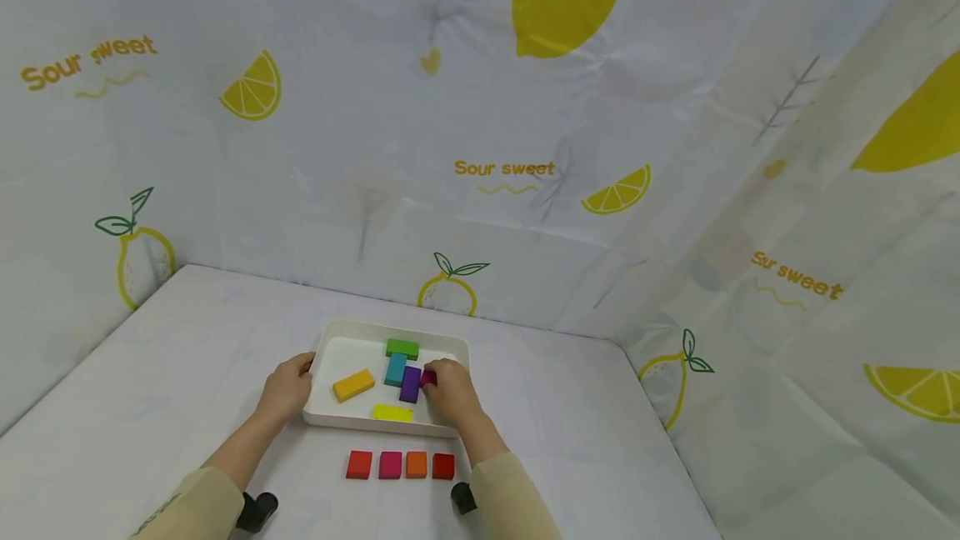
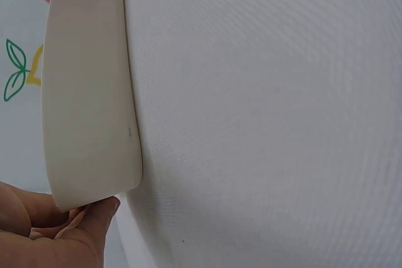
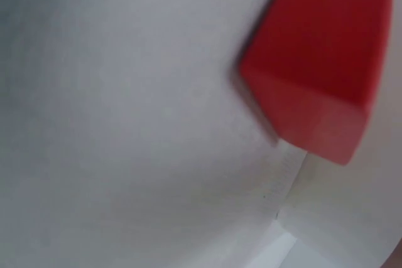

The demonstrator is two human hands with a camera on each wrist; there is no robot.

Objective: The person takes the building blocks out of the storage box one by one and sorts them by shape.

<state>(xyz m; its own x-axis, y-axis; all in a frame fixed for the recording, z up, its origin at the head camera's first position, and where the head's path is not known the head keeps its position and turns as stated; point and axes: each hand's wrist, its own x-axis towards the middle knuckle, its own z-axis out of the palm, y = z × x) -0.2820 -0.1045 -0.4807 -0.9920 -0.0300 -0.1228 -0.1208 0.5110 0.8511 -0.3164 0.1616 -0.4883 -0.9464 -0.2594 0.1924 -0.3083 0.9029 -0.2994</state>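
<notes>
A white tray [image 1: 360, 422] lies on the table, its side wall [image 2: 88, 92] large in the left wrist view. The left hand [image 1: 287, 387] grips the tray's left side; thumb and fingers [image 2: 97, 218] pinch its edge. Inside the tray's right part, the right hand [image 1: 453, 394] pinches a magenta block [image 1: 428, 377], partly hidden by the fingers. Just left of that block is a purple block [image 1: 410, 384], with a teal block [image 1: 395, 369] and a green block [image 1: 402, 349] beyond. A yellow-orange block [image 1: 353, 385] and a yellow block [image 1: 392, 413] also lie in the tray.
In front of the tray stand a red block [image 1: 359, 465], a pink block [image 1: 390, 465], an orange block [image 1: 416, 465] and a darker red block [image 1: 443, 467] in a row. A red block [image 3: 320, 48] fills the right wrist view's upper right. Lemon-print cloth [image 1: 337, 148] hangs behind.
</notes>
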